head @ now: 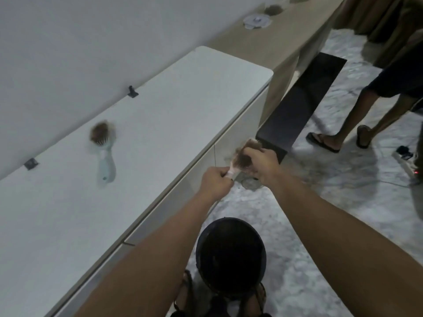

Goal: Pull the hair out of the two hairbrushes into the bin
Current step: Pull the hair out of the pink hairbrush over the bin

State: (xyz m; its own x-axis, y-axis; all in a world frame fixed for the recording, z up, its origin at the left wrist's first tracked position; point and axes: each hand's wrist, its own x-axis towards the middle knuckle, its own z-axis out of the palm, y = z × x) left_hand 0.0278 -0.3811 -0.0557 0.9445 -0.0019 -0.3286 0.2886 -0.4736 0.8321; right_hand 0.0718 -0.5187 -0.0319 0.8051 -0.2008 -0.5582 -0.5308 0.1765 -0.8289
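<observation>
My left hand [216, 181] grips the pale handle of a pink hairbrush [235, 169], held in the air past the cabinet's front edge. My right hand [263, 164] is closed on the brown hair [246, 160] tangled in that brush's head. A second, light blue hairbrush [105, 164] lies on the white cabinet top [160, 124] to the left, its bristles full of brown hair. A round black mesh bin [231, 257] stands on the floor below and nearer to me than my hands.
Another person's legs in sandals [343, 124] stand on the marble floor at right. A dark panel [302, 104] leans by a beige counter [286, 37] carrying small items. A power strip and cables [406, 162] lie at far right. My sandalled feet show beside the bin.
</observation>
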